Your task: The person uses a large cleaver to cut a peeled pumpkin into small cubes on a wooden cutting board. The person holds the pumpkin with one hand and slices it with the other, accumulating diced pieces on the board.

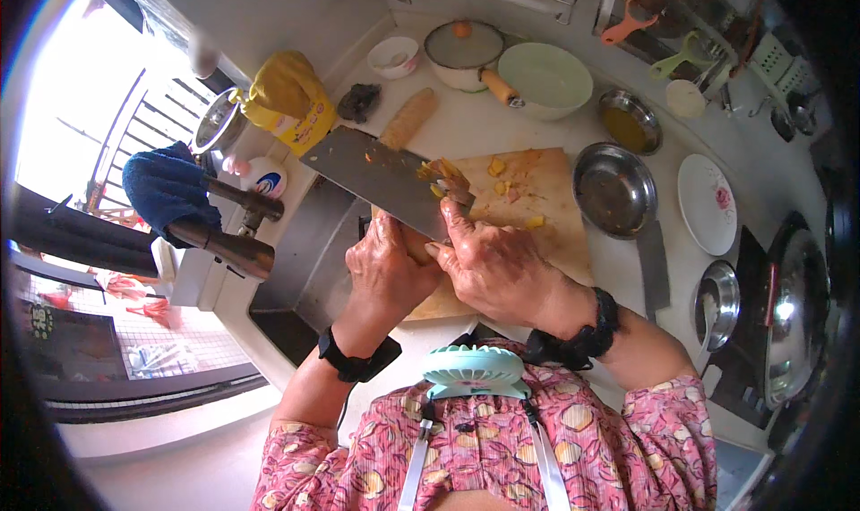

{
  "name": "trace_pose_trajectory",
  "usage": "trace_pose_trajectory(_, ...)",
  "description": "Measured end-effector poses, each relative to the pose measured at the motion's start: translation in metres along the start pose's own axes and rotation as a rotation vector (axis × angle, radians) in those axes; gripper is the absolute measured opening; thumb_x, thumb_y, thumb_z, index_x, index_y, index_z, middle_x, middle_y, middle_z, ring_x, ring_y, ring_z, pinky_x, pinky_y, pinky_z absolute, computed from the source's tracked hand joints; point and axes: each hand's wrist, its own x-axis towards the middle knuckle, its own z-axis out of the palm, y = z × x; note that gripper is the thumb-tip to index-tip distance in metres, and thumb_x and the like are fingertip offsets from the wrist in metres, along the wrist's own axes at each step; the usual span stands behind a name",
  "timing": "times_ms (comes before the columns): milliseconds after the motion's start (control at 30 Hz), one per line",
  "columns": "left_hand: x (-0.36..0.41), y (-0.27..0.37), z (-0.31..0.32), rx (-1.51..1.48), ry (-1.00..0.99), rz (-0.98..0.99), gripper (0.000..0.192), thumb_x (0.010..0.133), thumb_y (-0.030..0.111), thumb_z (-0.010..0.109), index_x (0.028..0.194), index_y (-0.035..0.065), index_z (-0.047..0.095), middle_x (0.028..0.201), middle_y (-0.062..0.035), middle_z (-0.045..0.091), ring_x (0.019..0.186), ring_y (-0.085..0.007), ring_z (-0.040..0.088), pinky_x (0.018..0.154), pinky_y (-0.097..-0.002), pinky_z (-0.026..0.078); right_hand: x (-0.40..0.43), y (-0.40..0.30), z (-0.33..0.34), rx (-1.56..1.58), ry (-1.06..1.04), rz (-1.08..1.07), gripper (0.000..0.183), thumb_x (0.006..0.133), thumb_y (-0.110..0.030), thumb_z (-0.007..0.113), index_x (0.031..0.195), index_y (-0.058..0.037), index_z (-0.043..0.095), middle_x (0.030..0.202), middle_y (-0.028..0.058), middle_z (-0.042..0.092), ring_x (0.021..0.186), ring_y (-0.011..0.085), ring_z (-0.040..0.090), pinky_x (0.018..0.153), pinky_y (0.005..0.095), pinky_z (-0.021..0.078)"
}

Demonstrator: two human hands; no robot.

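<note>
A broad cleaver is tilted over the left part of a wooden cutting board, its blade reaching toward the sink. My right hand grips it at the near end, index finger and thumb against the blade; the handle is hidden. My left hand is at the blade's near edge, thumb up against it. Its other fingers are partly hidden, so what they hold is unclear. Chopped yellowish food is bunched at the blade's far edge. Small yellow pieces and wet stains are on the board.
A sink is at left under a faucet draped with a blue towel. Behind the board are a lidded pot and a pale green bowl. At right are a metal bowl, another knife and a plate.
</note>
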Motion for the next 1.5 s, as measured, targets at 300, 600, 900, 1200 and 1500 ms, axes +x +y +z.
trace_pose_trajectory(300,-0.008,-0.006,-0.01,0.044,-0.033,-0.069,0.066,0.058,0.032,0.085,0.108,0.0022,0.053,0.091,-0.0176,0.065,0.08,-0.0389,0.066,0.068,-0.0464,0.053,0.0,0.053,0.01,0.482,0.079,0.098,0.033,0.1,-0.028,0.05,0.107,0.003,0.061,0.073,0.0228,0.062,0.068,0.0352,0.063,0.06,0.0469,0.0479)
trace_pose_trajectory(600,0.007,-0.023,-0.019,-0.018,-0.008,-0.132,0.067,0.055,0.025,0.086,0.111,0.0027,0.056,0.09,-0.0195,0.067,0.08,-0.0384,0.068,0.072,-0.0427,0.055,-0.044,0.027,-0.029,0.525,-0.047,0.106,0.038,0.098,-0.023,0.056,0.126,0.002,0.055,0.07,0.0275,0.06,0.069,0.0422,0.066,0.057,0.0479,0.0484)
trace_pose_trajectory(900,0.008,-0.017,-0.021,-0.15,-0.016,-0.106,0.062,0.059,0.021,0.081,0.114,0.0053,0.056,0.095,-0.0174,0.068,0.085,-0.039,0.067,0.074,-0.0442,0.055,-0.049,0.03,-0.026,0.367,-0.078,-0.061,0.051,0.095,-0.023,0.059,0.129,0.0127,0.045,0.079,0.027,0.064,0.07,0.0439,0.066,0.06,0.05,0.0522)
trace_pose_trajectory(1200,0.01,-0.01,-0.015,-0.154,-0.04,-0.085,0.066,0.061,0.024,0.087,0.115,0.0056,0.055,0.095,-0.0177,0.068,0.085,-0.0385,0.068,0.073,-0.0442,0.055,-0.04,0.016,-0.025,0.088,-0.096,-0.027,0.057,0.096,-0.026,0.056,0.133,0.0146,0.041,0.072,0.0258,0.063,0.065,0.0418,0.066,0.058,0.0502,0.0531)
trace_pose_trajectory(1500,-0.003,-0.014,-0.017,-0.041,-0.016,-0.036,0.069,0.06,0.029,0.085,0.116,0.0003,0.055,0.09,-0.0168,0.065,0.082,-0.0375,0.068,0.075,-0.0428,0.055,-0.014,0.047,0.0,0.327,-0.02,0.186,0.045,0.099,-0.023,0.055,0.132,0.0066,0.049,0.068,0.0227,0.058,0.061,0.0352,0.062,0.058,0.044,0.0495)
